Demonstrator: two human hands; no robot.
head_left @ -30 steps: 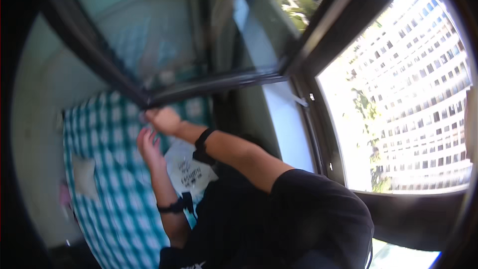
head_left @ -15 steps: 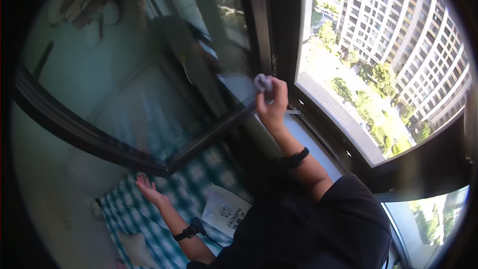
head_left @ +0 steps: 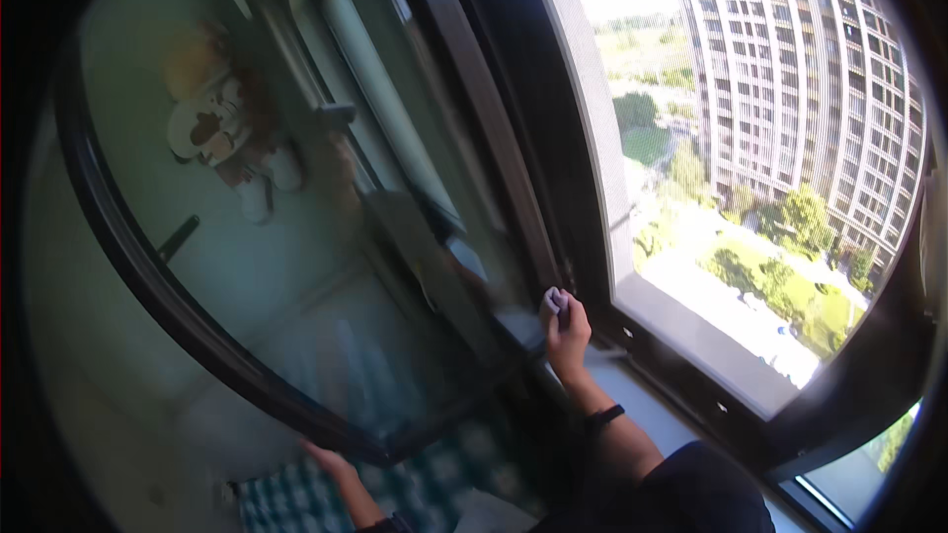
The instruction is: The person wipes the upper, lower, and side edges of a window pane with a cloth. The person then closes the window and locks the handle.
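The right hand (head_left: 568, 341) is working close in at the lower corner of the window sash (head_left: 207, 331), on the side nearest the dark fixed frame (head_left: 553, 109). Its fingers are pinching a small pale-purple, cloth-like wad (head_left: 550, 302), and that wad is sitting up at the fingertips, just beside the frame. Bunched that small, it is probably suiting a narrow corner better than a loose piece would.

Down to the left, the left hand (head_left: 334, 462) is reaching up to the sash's other lower corner, above the checked bedsheet (head_left: 296, 498). It is likely lying there to steady the free end, but whether those fingers are touching the frame or curling around it, I cannot tell; they are too dim.

The sash itself is standing angled into the room, leaving the window gap and the pale sill (head_left: 637, 395) within the right arm's reach.
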